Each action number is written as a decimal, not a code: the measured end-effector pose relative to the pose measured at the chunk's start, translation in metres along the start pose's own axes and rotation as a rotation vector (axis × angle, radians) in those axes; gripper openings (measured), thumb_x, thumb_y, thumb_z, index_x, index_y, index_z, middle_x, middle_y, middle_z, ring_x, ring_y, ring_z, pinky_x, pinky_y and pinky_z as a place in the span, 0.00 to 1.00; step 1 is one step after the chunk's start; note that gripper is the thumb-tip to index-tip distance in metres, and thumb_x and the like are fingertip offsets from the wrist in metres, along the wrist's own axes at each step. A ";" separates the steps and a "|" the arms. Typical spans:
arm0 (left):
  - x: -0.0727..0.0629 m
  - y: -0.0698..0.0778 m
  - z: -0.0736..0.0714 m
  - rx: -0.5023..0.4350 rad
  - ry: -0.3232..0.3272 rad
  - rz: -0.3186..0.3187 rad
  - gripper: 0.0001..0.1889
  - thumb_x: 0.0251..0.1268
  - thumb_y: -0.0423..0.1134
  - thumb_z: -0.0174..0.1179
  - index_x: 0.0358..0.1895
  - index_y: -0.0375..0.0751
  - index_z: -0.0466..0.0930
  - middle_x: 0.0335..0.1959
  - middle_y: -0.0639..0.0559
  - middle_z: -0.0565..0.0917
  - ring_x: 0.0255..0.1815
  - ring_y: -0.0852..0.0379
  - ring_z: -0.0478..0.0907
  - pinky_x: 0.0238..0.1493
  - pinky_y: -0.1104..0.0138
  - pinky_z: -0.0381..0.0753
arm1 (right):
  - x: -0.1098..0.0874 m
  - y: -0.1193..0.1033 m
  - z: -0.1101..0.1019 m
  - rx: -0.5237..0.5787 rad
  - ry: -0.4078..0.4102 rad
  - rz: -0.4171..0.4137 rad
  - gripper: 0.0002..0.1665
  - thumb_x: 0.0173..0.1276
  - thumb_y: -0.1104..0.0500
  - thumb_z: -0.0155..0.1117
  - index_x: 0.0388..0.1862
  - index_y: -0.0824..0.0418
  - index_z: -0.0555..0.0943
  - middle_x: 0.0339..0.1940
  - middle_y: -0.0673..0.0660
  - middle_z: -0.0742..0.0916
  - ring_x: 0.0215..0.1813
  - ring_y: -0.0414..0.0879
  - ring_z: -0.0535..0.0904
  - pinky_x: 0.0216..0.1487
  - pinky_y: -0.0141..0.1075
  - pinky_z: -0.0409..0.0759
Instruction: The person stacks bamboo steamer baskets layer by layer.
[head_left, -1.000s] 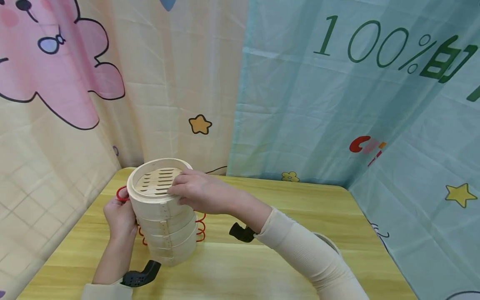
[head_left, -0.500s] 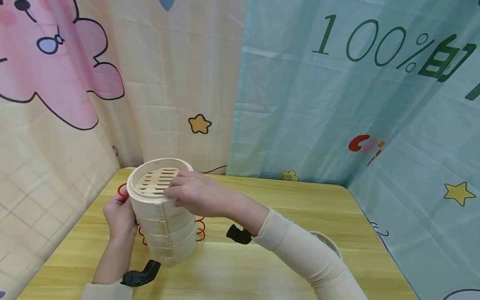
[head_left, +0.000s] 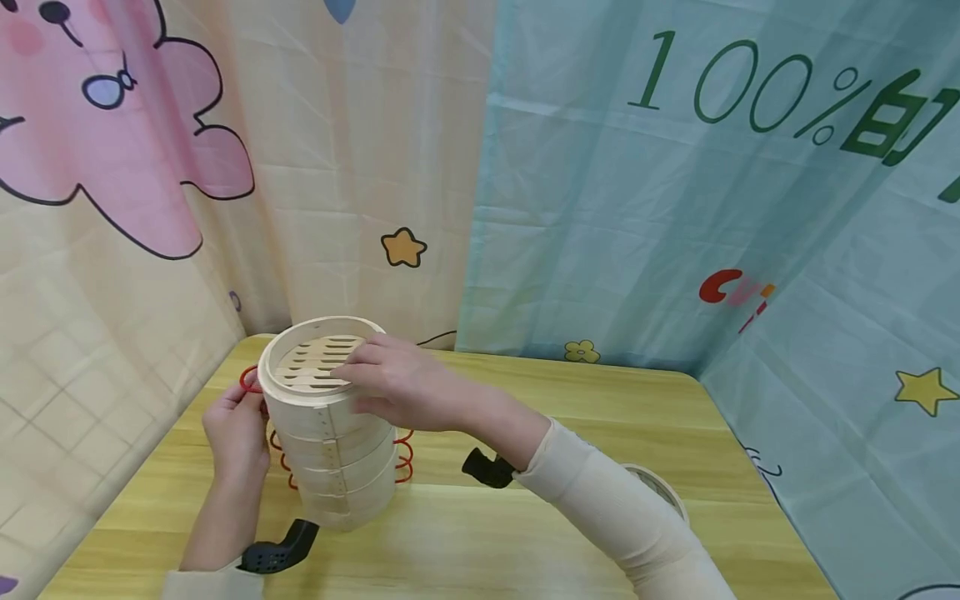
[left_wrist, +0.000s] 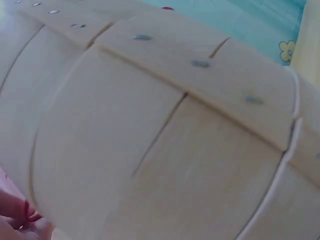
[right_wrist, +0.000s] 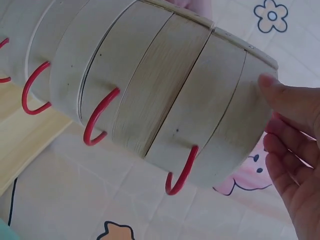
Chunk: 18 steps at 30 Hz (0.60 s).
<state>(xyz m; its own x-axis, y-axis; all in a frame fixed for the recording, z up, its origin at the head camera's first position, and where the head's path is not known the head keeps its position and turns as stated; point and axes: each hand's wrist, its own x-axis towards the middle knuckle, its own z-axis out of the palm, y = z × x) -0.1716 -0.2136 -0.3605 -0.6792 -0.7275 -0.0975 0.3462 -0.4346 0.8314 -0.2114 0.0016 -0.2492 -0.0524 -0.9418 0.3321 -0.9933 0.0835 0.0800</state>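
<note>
A stack of bamboo steamer baskets [head_left: 333, 454] stands upright at the table's left, with a slatted floor showing inside the top basket. Red loop handles [right_wrist: 184, 172] stick out from its sides. My left hand [head_left: 238, 433] pinches the red loop [left_wrist: 31, 212] on the top basket's left side. Over the near right rim lies my right hand [head_left: 405, 383], its fingers spread apart from the thumb. In the right wrist view the thumb [right_wrist: 287, 97] touches the outer wall by the rim, while the other fingers stay just beyond the edge.
A round rimmed item [head_left: 660, 487] lies on the wooden table [head_left: 525, 533] at the right, partly hidden by the right sleeve. Printed curtains [head_left: 600, 208] enclose the table behind and at the sides. A thin dark cord [head_left: 437, 337] lies behind the stack.
My right hand's fingers have spread away from the thumb at the rim. The left hand keeps hold of the red loop, and the stack stays in place.
</note>
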 end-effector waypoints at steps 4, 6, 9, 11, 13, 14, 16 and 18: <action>0.000 0.016 -0.003 -0.225 -0.002 -0.013 0.08 0.59 0.25 0.57 0.38 0.34 0.84 0.33 0.49 0.83 0.33 0.62 0.80 0.36 0.77 0.77 | -0.028 0.010 -0.006 -0.001 0.199 -0.007 0.20 0.56 0.61 0.69 0.48 0.64 0.80 0.43 0.54 0.82 0.48 0.47 0.74 0.54 0.27 0.68; 0.000 0.024 -0.002 -0.289 -0.007 -0.004 0.12 0.58 0.25 0.58 0.46 0.32 0.81 0.40 0.47 0.82 0.42 0.60 0.80 0.42 0.75 0.75 | -0.050 0.017 -0.009 -0.027 0.271 0.001 0.19 0.55 0.63 0.70 0.46 0.64 0.81 0.41 0.54 0.83 0.47 0.47 0.74 0.53 0.29 0.70; -0.002 0.034 0.003 -0.349 -0.016 -0.004 0.17 0.56 0.24 0.60 0.51 0.30 0.78 0.44 0.44 0.81 0.48 0.57 0.78 0.44 0.73 0.73 | -0.091 0.029 -0.010 -0.032 0.314 0.030 0.18 0.53 0.66 0.71 0.44 0.65 0.81 0.39 0.54 0.82 0.46 0.48 0.74 0.51 0.32 0.73; -0.003 0.037 0.006 -0.368 -0.032 -0.016 0.17 0.54 0.23 0.61 0.50 0.29 0.79 0.44 0.44 0.81 0.47 0.56 0.78 0.44 0.72 0.74 | -0.123 0.038 -0.007 -0.025 0.309 0.061 0.19 0.50 0.68 0.72 0.43 0.66 0.81 0.38 0.55 0.82 0.45 0.49 0.75 0.47 0.35 0.75; -0.006 0.038 0.008 -0.373 -0.056 -0.030 0.16 0.53 0.22 0.61 0.47 0.29 0.80 0.42 0.43 0.82 0.44 0.56 0.80 0.42 0.72 0.75 | -0.159 0.045 -0.001 -0.014 0.272 0.111 0.19 0.48 0.69 0.72 0.41 0.66 0.81 0.37 0.55 0.82 0.42 0.49 0.75 0.43 0.37 0.76; -0.007 0.037 0.009 -0.370 -0.074 -0.035 0.16 0.52 0.21 0.61 0.47 0.29 0.80 0.42 0.43 0.82 0.42 0.56 0.81 0.41 0.72 0.76 | -0.177 0.048 0.002 -0.009 0.245 0.145 0.18 0.47 0.70 0.72 0.40 0.66 0.81 0.36 0.55 0.82 0.41 0.49 0.75 0.41 0.37 0.76; -0.009 0.037 0.010 -0.351 -0.099 -0.038 0.16 0.52 0.21 0.61 0.46 0.30 0.81 0.40 0.43 0.83 0.37 0.56 0.82 0.37 0.73 0.78 | -0.215 0.052 0.009 0.002 0.159 0.246 0.17 0.47 0.71 0.72 0.38 0.67 0.81 0.34 0.55 0.82 0.39 0.49 0.75 0.38 0.38 0.77; -0.010 0.035 0.012 -0.346 -0.110 -0.027 0.16 0.52 0.20 0.61 0.46 0.29 0.81 0.39 0.43 0.83 0.35 0.55 0.82 0.31 0.74 0.79 | -0.253 0.053 0.014 0.017 0.063 0.381 0.14 0.49 0.71 0.71 0.37 0.66 0.82 0.33 0.55 0.81 0.38 0.48 0.75 0.37 0.38 0.77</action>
<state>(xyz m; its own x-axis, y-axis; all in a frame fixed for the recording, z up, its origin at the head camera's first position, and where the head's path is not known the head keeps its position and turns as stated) -0.1604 -0.2158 -0.3236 -0.7503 -0.6598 -0.0419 0.5130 -0.6209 0.5927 -0.2525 0.2395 -0.3422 -0.4118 -0.8225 0.3922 -0.9056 0.4174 -0.0755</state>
